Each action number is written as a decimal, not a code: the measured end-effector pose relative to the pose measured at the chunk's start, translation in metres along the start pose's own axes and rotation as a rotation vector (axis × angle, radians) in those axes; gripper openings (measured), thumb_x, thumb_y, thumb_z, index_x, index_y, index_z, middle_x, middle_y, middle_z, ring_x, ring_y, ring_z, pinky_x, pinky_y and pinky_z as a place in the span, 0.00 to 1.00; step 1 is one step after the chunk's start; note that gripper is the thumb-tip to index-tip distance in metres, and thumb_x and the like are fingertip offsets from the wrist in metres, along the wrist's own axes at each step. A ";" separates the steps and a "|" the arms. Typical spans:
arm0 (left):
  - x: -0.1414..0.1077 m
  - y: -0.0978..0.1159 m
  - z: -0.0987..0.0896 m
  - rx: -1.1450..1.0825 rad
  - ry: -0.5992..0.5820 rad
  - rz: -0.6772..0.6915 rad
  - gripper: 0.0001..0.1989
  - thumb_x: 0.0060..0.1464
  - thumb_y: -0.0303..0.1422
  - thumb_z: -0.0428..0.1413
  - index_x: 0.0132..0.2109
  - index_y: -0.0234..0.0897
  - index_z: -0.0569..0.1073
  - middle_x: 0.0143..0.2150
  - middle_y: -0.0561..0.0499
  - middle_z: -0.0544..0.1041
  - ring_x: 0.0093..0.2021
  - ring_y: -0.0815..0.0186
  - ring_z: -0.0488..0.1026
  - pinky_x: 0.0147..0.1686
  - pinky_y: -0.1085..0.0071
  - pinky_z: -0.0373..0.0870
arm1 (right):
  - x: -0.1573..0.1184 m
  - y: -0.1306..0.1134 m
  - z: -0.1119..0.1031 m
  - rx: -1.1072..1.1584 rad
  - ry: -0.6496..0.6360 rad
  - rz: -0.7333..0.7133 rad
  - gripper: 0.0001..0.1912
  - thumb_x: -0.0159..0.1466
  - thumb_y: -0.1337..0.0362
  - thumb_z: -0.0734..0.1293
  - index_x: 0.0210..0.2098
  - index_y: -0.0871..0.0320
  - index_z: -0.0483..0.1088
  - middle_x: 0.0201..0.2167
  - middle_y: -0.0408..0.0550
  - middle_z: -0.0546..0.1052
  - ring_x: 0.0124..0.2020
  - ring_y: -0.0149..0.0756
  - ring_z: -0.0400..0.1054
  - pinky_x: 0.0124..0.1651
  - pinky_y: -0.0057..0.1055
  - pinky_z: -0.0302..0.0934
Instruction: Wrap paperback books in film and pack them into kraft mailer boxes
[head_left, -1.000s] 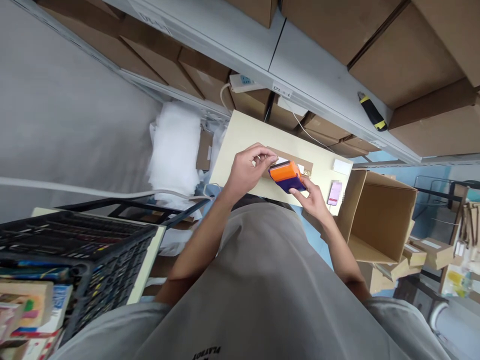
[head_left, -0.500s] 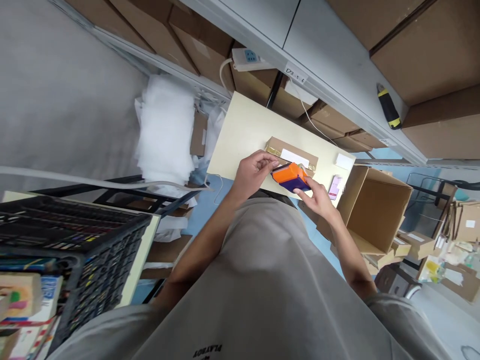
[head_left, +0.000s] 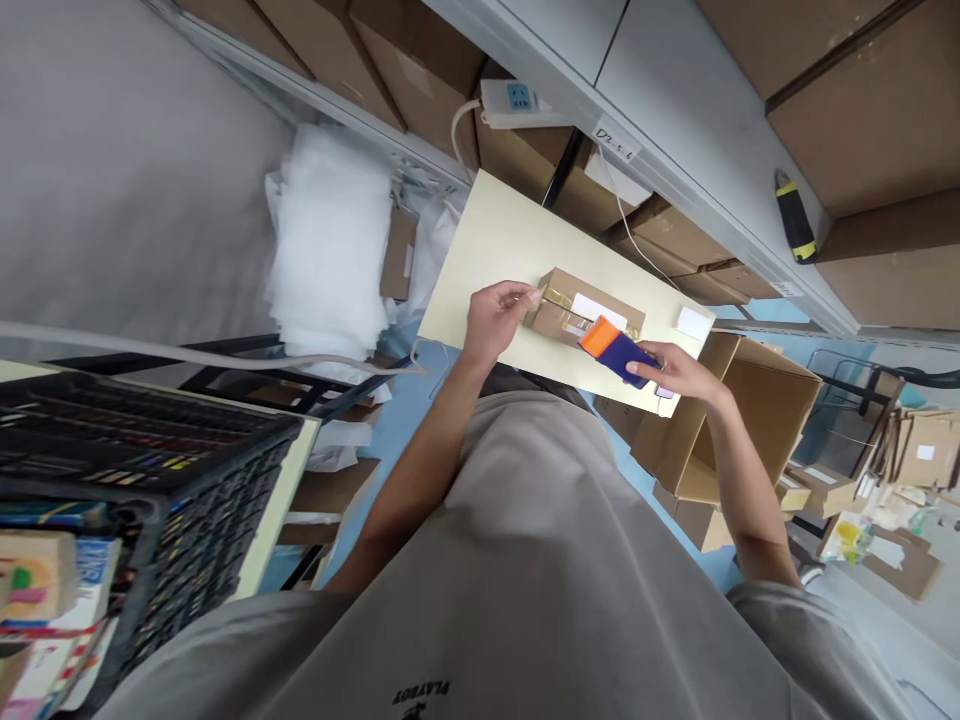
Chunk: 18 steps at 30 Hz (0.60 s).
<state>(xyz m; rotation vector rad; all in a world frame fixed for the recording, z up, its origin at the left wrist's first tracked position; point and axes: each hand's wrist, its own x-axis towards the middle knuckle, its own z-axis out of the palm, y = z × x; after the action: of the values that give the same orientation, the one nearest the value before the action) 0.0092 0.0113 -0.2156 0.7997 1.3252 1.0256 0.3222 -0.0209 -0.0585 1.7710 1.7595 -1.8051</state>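
A small brown cardboard box with yellowish tape and a white label lies on the cream tabletop. The fingers of my left hand are pinched together at the box's left end, touching its corner; any strip of tape under them is too small to make out. My right hand is closed around an orange and dark blue tape dispenser. The dispenser's orange end points left and covers part of the box's near right side. Beneath my right hand, a phone is mostly hidden.
A large open carton stands right of the table. White packing sheets hang at the left, above a black crate of goods. A grey shelf edge crosses overhead, bearing a black-and-yellow cutter and a power strip.
My right hand has carried the tape dispenser rightward and turned it, covering most of the phone. My left hand has moved slightly left and up to the box's end.
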 end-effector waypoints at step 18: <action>0.035 -0.089 0.017 -0.029 0.162 -0.183 0.06 0.55 0.34 0.68 0.37 0.35 0.85 0.36 0.47 0.86 0.40 0.61 0.82 0.46 0.64 0.80 | 0.087 0.017 -0.036 -0.150 -0.141 0.094 0.39 0.64 0.28 0.74 0.48 0.59 0.84 0.44 0.53 0.88 0.41 0.44 0.78 0.48 0.37 0.74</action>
<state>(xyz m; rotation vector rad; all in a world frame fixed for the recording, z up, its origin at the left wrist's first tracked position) 0.0364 0.0122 -0.3093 0.5712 1.4891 0.9764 0.3273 0.0526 -0.1192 1.6005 1.6811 -1.6698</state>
